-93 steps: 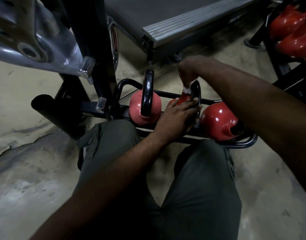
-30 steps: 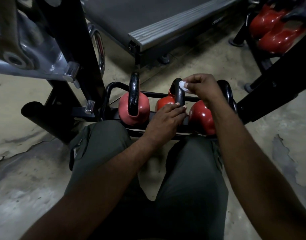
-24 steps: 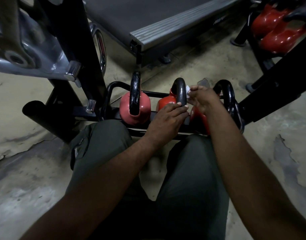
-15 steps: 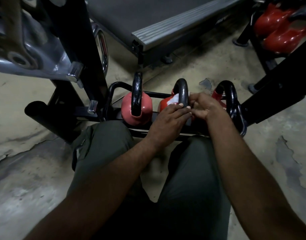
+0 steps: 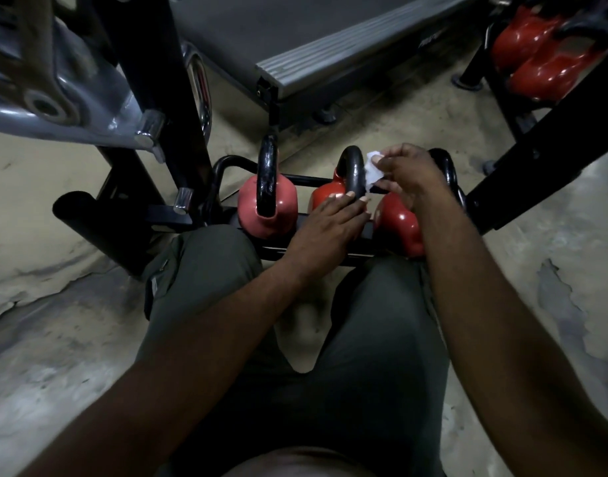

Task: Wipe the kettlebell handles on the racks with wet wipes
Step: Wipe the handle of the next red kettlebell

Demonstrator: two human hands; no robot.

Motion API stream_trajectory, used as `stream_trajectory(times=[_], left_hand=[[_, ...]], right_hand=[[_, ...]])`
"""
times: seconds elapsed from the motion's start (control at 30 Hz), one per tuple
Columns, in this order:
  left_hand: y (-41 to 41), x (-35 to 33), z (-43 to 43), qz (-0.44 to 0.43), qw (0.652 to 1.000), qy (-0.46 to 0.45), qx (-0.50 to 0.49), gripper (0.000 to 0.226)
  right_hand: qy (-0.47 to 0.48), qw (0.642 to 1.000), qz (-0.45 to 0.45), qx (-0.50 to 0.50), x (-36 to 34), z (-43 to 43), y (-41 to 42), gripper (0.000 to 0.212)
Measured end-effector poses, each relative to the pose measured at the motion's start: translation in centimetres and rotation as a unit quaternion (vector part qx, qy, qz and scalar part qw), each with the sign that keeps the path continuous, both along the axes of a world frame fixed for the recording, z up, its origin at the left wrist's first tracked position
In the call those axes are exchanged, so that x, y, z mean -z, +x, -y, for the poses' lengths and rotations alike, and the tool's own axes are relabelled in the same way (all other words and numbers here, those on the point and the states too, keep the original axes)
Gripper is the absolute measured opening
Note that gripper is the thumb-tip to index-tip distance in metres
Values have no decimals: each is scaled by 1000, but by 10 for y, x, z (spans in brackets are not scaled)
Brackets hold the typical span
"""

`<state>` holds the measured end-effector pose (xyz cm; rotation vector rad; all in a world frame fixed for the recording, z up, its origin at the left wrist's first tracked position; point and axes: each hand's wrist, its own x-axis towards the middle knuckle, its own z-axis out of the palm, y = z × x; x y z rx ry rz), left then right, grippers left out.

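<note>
My right hand (image 5: pixel 411 175) pinched the wet wipe (image 5: pixel 372 171) against the right side of the middle kettlebell's black handle (image 5: pixel 352 172). My left hand (image 5: pixel 330 226) lay on that bell, fingers straight. Three red kettlebells (image 5: pixel 267 215) sat in the low black rack (image 5: pixel 226 164) before my knees.

One head-worn camera looks steeply down, close above the rack (image 5: pixel 304 180).

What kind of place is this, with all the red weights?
Most likely a gym: red kettlebells sit on a low rack, more kettlebells show at the far right, and a treadmill stands behind.
</note>
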<state>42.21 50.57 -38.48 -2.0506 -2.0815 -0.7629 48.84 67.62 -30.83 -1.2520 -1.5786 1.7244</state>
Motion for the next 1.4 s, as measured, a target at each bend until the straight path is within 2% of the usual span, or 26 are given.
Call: stream_trajectory(times=[0.13, 0.23, 0.37, 0.43, 0.53, 0.57, 0.7, 0.77, 0.97, 1.13, 1.2, 1.3, 1.4], left_hand=[[1, -2, 4, 8, 1000, -16, 2, 51], [0, -5, 6, 14, 1000, -21, 0, 43], [1, -7, 7, 28, 999, -27, 1, 49], [1, -6, 7, 29, 999, -24, 0, 50], [0, -8, 7, 33, 999, -29, 1, 49], [0, -8, 7, 35, 999, -28, 2, 47], [0, -4, 5, 38, 999, -20, 2, 40], [-1, -2, 4, 35, 999, -19, 0, 40], [0, -1, 4, 26, 999, -18, -1, 41], [0, 0, 3, 32, 999, -8, -5, 41], [0, 1, 3, 37, 999, -3, -4, 41], [0, 0, 2, 36, 999, -4, -2, 39], [0, -2, 5, 33, 999, -14, 1, 39]], right_hand=[[-27, 999, -20, -27, -2, 1, -6, 13], [-72, 996, -51, 10, 10, 3, -7, 11], [-83, 994, -59, 38, 24, 4, -5, 15], [-42, 997, -38, 50, 30, 5, -5, 14], [75, 995, 36, 55, 34, 6, -4, 19], [72, 995, 42, 49, 36, 7, -3, 18], [-92, 996, -13, -1, 38, 9, 4, 13], [-136, 990, -31, -20, 38, 8, 5, 11], [-155, 988, 7, 18, 38, 10, -5, 25], [-219, 973, -70, -4, 32, 17, -3, 30], [-230, 971, -71, -11, 38, 19, 6, 28], [-251, 960, -122, 18, 43, 14, 4, 21], [-225, 969, -105, 15, 31, 5, 1, 19]])
